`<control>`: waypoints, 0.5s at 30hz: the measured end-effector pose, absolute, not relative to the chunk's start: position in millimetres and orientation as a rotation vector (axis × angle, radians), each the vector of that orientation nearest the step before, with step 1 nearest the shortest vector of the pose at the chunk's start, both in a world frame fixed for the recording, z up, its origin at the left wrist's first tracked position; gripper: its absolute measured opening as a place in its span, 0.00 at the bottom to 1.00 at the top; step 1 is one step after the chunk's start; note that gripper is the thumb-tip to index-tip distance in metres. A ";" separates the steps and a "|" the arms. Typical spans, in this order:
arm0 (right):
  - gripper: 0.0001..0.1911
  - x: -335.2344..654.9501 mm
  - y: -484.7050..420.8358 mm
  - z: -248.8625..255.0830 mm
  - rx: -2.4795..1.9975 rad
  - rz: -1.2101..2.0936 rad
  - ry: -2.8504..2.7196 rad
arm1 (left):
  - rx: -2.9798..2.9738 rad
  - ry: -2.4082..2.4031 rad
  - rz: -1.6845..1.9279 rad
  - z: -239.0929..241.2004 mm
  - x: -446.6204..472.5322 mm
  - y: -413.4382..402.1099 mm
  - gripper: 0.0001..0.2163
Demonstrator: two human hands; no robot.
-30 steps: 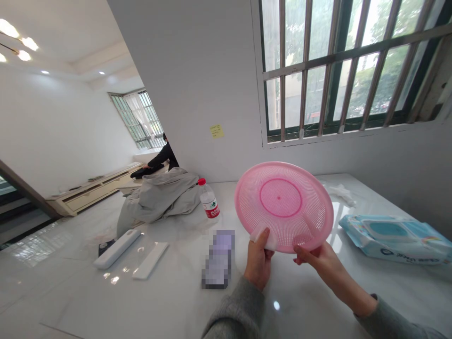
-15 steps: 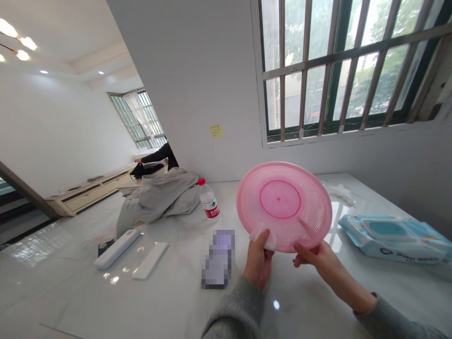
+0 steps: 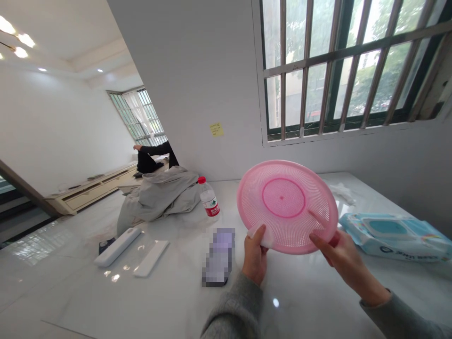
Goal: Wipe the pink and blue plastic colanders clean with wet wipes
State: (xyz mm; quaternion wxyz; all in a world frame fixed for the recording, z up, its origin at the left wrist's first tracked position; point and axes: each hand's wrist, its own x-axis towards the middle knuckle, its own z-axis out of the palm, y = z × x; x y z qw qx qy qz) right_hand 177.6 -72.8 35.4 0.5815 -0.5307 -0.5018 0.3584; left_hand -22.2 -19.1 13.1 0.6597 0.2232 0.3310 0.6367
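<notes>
A round pink mesh plastic basket point(image 3: 283, 197) is held up, tilted, above the white table. My left hand point(image 3: 254, 258) is closed at its lower left rim, with a white wipe point(image 3: 267, 236) pinched between the thumb and the plastic. At the lower right rim, my right hand point(image 3: 343, 258) grips the basket, thumb on the side facing me; the other fingers are partly hidden behind it. A pack of wipes point(image 3: 395, 235) lies to the right of my right hand. To the left of my left hand lies a blurred-out phone point(image 3: 219, 256).
A red-capped bottle point(image 3: 209, 197) stands by grey cloth point(image 3: 162, 193) at the back. Two white flat pieces, a long case point(image 3: 118, 247) and a strip point(image 3: 151, 259), lie left. Crumpled white tissue point(image 3: 342, 194) sits behind the basket. Far off, another person's arm point(image 3: 155, 149) holds dark cloth.
My right hand has slid along the rim to the right and up. The basket has shifted slightly right. In the background, the other person's arm has lifted the dark cloth.
</notes>
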 end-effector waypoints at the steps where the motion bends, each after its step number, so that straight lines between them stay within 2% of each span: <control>1: 0.28 180.2 -73.2 35.7 -1.228 0.811 -1.146 | 0.507 0.752 1.436 13.0 -22.3 -18.8 0.22; 8: 0.21 183.7 -64.0 26.4 -1.059 0.738 -1.113 | 0.484 0.721 1.396 6.1 -19.6 -17.7 0.20; 15: 0.26 156.9 -64.5 17.1 -1.098 0.950 -1.173 | 0.374 0.705 1.402 3.5 -18.8 -15.3 0.19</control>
